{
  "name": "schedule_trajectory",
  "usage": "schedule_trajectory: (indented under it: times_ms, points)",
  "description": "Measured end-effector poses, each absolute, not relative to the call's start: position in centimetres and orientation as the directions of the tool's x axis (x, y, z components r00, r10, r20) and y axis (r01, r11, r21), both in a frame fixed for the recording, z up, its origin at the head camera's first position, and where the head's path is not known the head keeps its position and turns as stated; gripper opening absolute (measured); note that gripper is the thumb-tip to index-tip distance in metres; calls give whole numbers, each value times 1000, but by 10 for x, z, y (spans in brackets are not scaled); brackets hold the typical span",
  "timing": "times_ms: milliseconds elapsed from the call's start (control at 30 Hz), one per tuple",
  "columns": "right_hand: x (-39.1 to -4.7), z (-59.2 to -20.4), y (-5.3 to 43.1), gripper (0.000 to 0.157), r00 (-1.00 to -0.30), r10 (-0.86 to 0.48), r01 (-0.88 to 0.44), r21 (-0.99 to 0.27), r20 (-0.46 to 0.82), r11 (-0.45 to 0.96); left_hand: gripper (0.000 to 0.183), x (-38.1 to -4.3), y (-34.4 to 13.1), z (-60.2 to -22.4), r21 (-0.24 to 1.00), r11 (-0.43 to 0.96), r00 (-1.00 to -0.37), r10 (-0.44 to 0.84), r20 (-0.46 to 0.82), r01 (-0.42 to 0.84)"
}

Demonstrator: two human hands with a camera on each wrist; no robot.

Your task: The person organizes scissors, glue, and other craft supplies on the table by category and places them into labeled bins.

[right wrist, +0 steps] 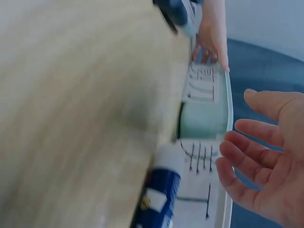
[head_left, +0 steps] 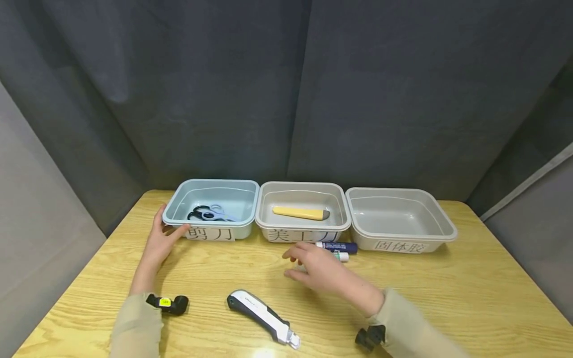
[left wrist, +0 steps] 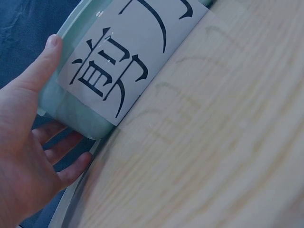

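My left hand grips the near left corner of a light blue bin, its thumb at the rim and the other fingers along the side. Inside lie black and lavender scissors. My right hand has loosely bent, spread fingers and holds nothing. It is over the table, in front of the middle bin. Partly behind it in the head view lie a dark blue glue stick and a white one with green. The blue stick is close along the bin's labelled front.
A yellow utility knife lies in the middle bin. At the right stands a grey bin with nothing in it. A larger black-and-white utility knife lies on the wooden table between my forearms. A dark curtain hangs behind the bins.
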State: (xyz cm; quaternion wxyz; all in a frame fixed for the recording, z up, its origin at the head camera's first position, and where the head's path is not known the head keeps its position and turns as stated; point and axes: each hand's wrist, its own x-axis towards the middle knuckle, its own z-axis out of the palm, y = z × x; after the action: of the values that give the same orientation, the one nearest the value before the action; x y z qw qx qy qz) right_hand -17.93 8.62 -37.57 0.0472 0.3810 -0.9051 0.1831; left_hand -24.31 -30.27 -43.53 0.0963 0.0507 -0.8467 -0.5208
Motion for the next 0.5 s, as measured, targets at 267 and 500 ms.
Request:
schedule_trajectory:
  times_ms: [267, 500]
  points:
    - [-159, -386, 67, 48, -650, -759, -668, -487, 15, 563, 96, -243, -303, -435, 891, 455, -976, -189, 107, 9]
    - [-145, -396, 56, 69, -621, -781, -693, -423, -62, 584, 95, -244, -303, -435, 895, 446, -976, -188, 112, 17]
